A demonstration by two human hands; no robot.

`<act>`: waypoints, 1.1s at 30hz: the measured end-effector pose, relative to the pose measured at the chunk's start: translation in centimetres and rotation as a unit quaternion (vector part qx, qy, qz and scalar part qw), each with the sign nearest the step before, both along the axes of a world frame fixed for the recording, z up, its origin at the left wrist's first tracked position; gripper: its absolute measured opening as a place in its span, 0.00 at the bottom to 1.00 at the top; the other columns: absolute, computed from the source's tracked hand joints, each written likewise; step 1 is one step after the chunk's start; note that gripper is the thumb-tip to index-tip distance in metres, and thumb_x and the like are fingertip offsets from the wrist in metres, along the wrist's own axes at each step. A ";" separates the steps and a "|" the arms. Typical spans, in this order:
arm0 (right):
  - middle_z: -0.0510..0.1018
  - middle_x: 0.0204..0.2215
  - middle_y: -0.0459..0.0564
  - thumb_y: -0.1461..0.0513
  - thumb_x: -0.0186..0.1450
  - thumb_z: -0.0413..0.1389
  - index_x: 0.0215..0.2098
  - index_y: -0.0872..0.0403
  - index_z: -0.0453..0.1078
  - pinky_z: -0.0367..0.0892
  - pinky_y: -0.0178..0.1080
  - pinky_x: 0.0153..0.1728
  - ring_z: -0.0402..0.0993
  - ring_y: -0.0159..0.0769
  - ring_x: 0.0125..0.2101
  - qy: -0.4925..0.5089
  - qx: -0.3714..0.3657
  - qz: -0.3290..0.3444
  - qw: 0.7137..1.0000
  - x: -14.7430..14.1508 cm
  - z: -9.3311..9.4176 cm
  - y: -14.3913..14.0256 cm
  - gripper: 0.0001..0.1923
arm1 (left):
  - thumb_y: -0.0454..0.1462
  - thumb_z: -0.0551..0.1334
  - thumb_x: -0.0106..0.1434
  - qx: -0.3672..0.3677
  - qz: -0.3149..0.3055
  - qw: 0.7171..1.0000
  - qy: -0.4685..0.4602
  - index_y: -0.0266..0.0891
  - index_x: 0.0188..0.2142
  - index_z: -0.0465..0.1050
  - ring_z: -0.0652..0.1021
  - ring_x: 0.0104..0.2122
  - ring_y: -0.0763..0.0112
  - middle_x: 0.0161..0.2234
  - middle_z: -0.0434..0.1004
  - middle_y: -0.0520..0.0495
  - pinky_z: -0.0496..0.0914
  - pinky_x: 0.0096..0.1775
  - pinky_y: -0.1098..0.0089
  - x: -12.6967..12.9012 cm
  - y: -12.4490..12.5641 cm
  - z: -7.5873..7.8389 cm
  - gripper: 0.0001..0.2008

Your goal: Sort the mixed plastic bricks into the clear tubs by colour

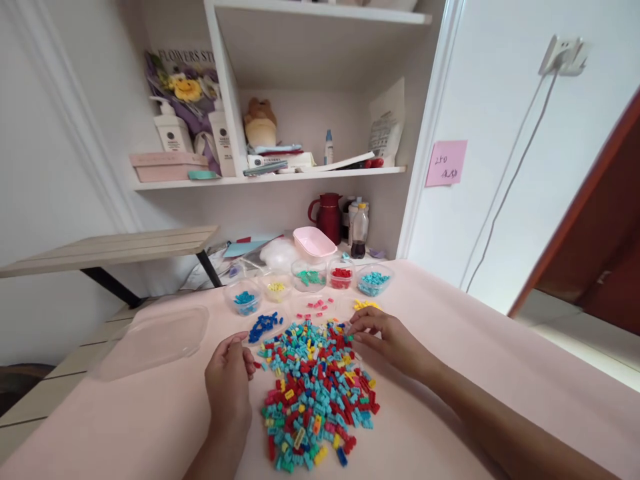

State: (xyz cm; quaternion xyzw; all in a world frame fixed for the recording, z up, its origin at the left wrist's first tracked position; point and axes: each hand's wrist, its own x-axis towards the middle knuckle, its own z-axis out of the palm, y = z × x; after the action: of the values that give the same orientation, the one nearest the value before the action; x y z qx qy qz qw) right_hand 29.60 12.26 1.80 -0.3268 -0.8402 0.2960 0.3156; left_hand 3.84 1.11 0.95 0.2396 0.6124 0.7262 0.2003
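A heap of small toy bricks (320, 393), mostly light blue and red with some yellow, green and dark blue, is spread on the pink table cover. Left of it is my left hand (231, 370), its fingers curled and thumb pressed in; whatever they may hold is hidden. My right hand (387, 339) reaches to the heap's upper right edge, with thumb and fingertips pinched at a green toy brick (349, 338). Dark blue bricks (265, 327) lie in a clear shallow tray near my left fingertips. Pink bricks (315, 307) and yellow bricks (367, 305) lie behind the heap.
Clear tubs hold sorted blue bricks (245, 301), pale yellow bricks (276, 288), green bricks (309, 277), red bricks (341, 277) and light blue bricks (373, 283). A clear lid (157, 339) lies left. Behind stand a pink basin (314, 241), red jug (329, 217) and bottle (359, 233).
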 end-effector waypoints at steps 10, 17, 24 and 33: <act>0.75 0.33 0.49 0.58 0.60 0.54 0.33 0.53 0.74 0.66 0.36 0.29 0.71 0.32 0.24 -0.004 0.063 -0.072 0.995 -4.3 5.2 2.7 0.09 | 0.43 0.56 0.55 0.002 -0.015 1.000 0.010 0.38 0.35 0.71 0.65 0.15 0.75 0.15 0.64 0.57 0.58 0.19 0.74 -0.1 -0.5 0.0 0.13; 0.77 0.33 0.47 0.62 0.59 0.54 0.41 0.51 0.72 0.64 0.37 0.32 0.72 0.32 0.25 0.012 0.133 -0.192 0.972 -9.9 8.4 9.8 0.12 | 0.44 0.56 0.56 -0.006 -0.032 0.999 0.016 0.39 0.32 0.71 0.66 0.15 0.74 0.14 0.63 0.57 0.60 0.20 0.73 -0.1 -0.5 -0.1 0.11; 0.76 0.31 0.50 0.61 0.62 0.49 0.39 0.56 0.70 0.66 0.34 0.24 0.74 0.32 0.22 0.067 0.034 -0.179 0.981 -8.6 7.0 10.2 0.11 | 0.44 0.54 0.57 -0.009 -0.033 0.999 0.018 0.38 0.32 0.71 0.65 0.14 0.74 0.14 0.62 0.57 0.59 0.19 0.73 -0.3 -0.3 -0.4 0.12; 0.68 0.18 0.41 0.51 0.60 0.53 0.35 0.55 0.71 0.59 0.32 0.17 0.63 0.27 0.14 0.074 -0.161 -0.050 0.983 -0.9 3.1 2.8 0.16 | 0.45 0.58 0.53 -0.025 -0.045 0.998 0.027 0.39 0.34 0.72 0.65 0.16 0.74 0.15 0.64 0.58 0.58 0.19 0.74 -0.3 -0.2 -0.1 0.14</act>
State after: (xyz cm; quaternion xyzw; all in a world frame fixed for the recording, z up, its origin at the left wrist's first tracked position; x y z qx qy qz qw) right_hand 28.72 15.11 4.89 -0.3927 -0.7384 0.4346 0.3342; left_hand 3.51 0.93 0.83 0.2809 0.6241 0.6945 0.2220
